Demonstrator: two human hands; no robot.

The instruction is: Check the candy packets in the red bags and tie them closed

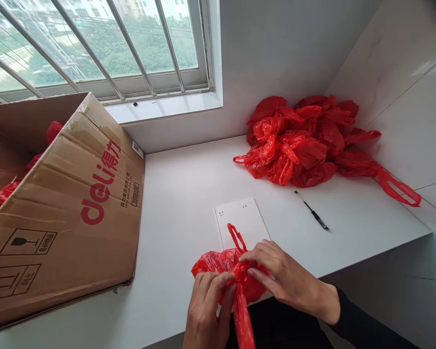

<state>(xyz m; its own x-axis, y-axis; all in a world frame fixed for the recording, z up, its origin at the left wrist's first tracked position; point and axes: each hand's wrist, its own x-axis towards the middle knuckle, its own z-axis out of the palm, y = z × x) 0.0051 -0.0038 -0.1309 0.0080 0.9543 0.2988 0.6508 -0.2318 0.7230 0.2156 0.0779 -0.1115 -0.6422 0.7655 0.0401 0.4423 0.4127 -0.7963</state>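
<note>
Red bag [221,264] sits at btm ctr of frame, on the near edge of the white counter [181,194], partly over a white sheet [240,215]. Both hands are on it. L hand [207,310], btm ctr, has fingers curled and pinching the film at the bag's lower-left side. R hand [283,276], just right of it, has fingers bent w/ tips clamped on the bunched middle from the right. So the bag lies btwn the two hands, touching both, and neither is nearer than the other.

Bag's long axis runs approx. top-to-btm in frame: one handle loop [235,236] sticks up toward the sheet, and a twisted tail [242,322] hangs down off the counter edge btwn the wrists. The bunched waist, where both sets of fingertips meet, is about midway along that axis.

Pen [312,212] lies right of ctr, apart from the sheet, angled toward lower right. Pile of red bags [305,140] is at upper right by the wall corner, well apart from the hands, w/ one handle trailing to the far right. Cardboard box [65,208] fills the left side, tipped w/ its open top toward upper left, more red film inside. Barred window [94,43] is at upper left
</note>
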